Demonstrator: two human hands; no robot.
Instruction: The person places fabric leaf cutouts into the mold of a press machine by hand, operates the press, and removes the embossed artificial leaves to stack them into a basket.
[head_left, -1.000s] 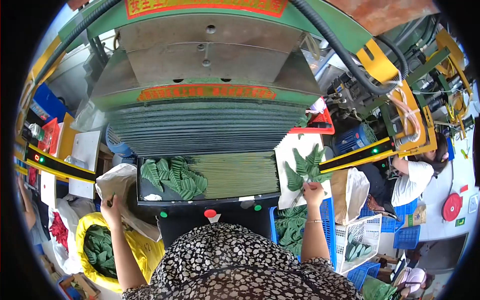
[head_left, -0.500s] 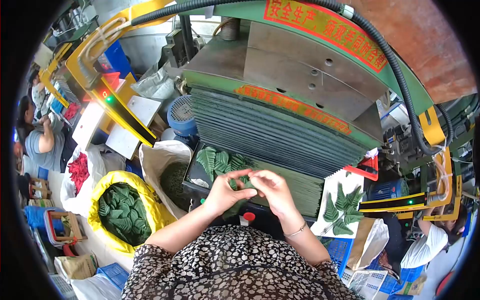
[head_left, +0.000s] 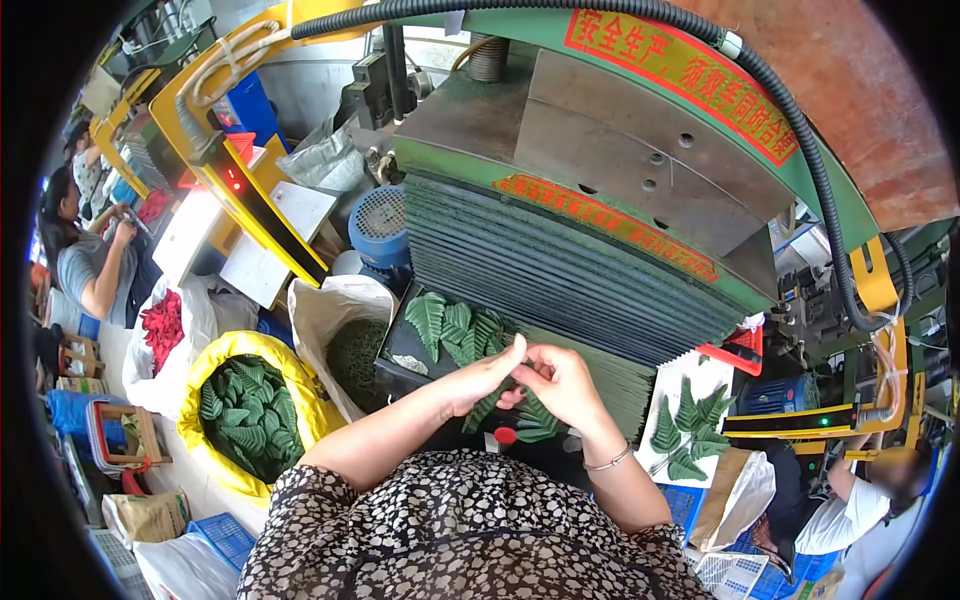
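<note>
My left hand (head_left: 480,384) and my right hand (head_left: 562,388) meet in front of the machine, fingers bent together. Between them are green artificial leaves (head_left: 540,422), whose ribbed blades hang below my fingers; the pinched part is hidden. Just beyond my left hand, several more green leaves (head_left: 457,328) lie on a dark tray at the left end of the grooved lower plate (head_left: 615,378). Above this stands the ridged upper block (head_left: 560,268) of the press. To the right of my right hand, a spray of leaves (head_left: 688,432) rests on a white board (head_left: 668,390).
A yellow sack (head_left: 318,400) full of green leaves and a white sack (head_left: 312,318) of thin green pieces stand at left. Yellow sensor bars (head_left: 262,215) flank the press. A red basket (head_left: 742,352) sits at right. Co-workers are seated at both sides.
The view has shifted slightly. My hands have turned and moved a little right, and leaves now hang below them. The left bar's lit display has gone from red and green to red.
</note>
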